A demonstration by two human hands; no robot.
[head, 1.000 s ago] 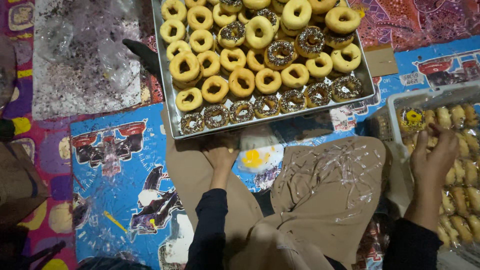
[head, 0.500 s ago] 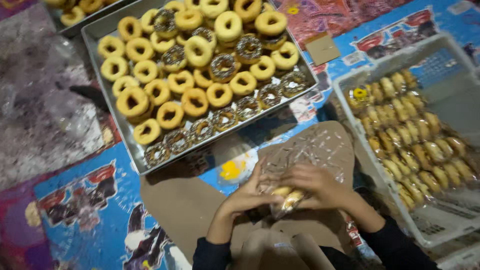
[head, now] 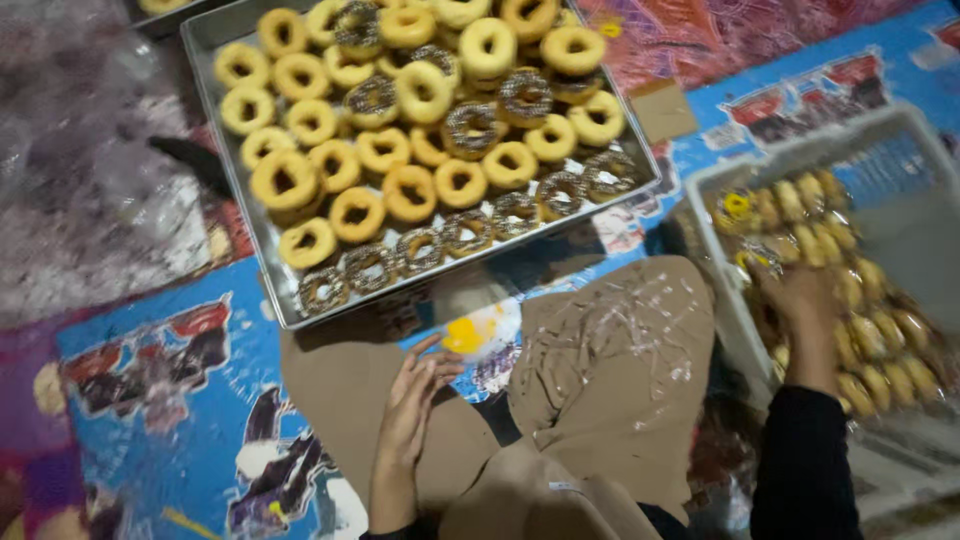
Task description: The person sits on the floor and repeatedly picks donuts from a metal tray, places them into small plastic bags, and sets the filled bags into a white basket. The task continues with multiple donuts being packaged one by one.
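My left hand (head: 412, 398) hovers with fingers apart and nothing in it, over my left knee in brown trousers (head: 620, 380). It is just below the near edge of a metal tray (head: 252, 232) filled with ring doughnuts (head: 440, 110), some plain yellow and some with dark sprinkles. My right hand (head: 806, 305) reaches to the right into a white plastic crate (head: 800, 142), on top of several wrapped doughnuts (head: 885, 300). The picture is blurred there, so I cannot tell whether it holds a packet.
A crumpled clear plastic sheet (head: 90, 200) lies at the left. A colourful printed mat (head: 170, 400) covers the floor. A small yellow and white item (head: 482, 330) sits between my knees, and a cardboard piece (head: 665, 108) lies beside the tray.
Half a second ago both hands held a wrapped doughnut over my lap. Now my right hand has swung out to the crate and my left hand has dropped back, empty.
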